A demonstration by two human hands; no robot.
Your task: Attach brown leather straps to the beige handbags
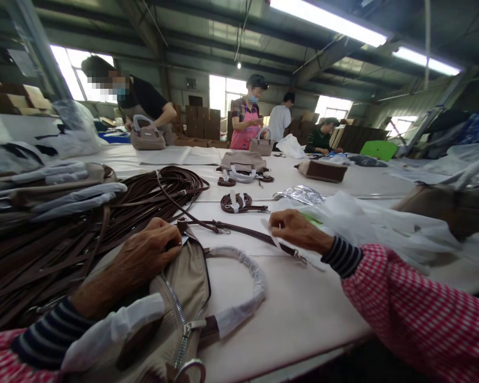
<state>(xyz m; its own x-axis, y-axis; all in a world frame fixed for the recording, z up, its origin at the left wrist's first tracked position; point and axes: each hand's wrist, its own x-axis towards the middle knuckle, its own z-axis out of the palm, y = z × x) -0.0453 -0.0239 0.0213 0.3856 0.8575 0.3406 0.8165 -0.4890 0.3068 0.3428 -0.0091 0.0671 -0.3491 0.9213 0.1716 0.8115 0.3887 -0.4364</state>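
A beige handbag [191, 266] lies in front of me with its silver zipper partly undone. White wrapping covers its handles, one of which [259, 282] loops out over the table. My left hand [154, 247] is closed on the bag's far end, beside a small brown leather tab. My right hand [293, 229] pinches a thin white strip [274, 234] that looks like wrapping. Below that hand runs a dark brown strap [247, 231] with a metal clasp at its end. The strap reaches back towards the bag's tab.
At left lie a large heap of brown straps [143, 197] and wrapped handles [80, 197]. A coiled strap [236, 202] and another handbag [243, 161] sit ahead. White wrapping sheets [375, 223] cover the right side. Several people work across the table.
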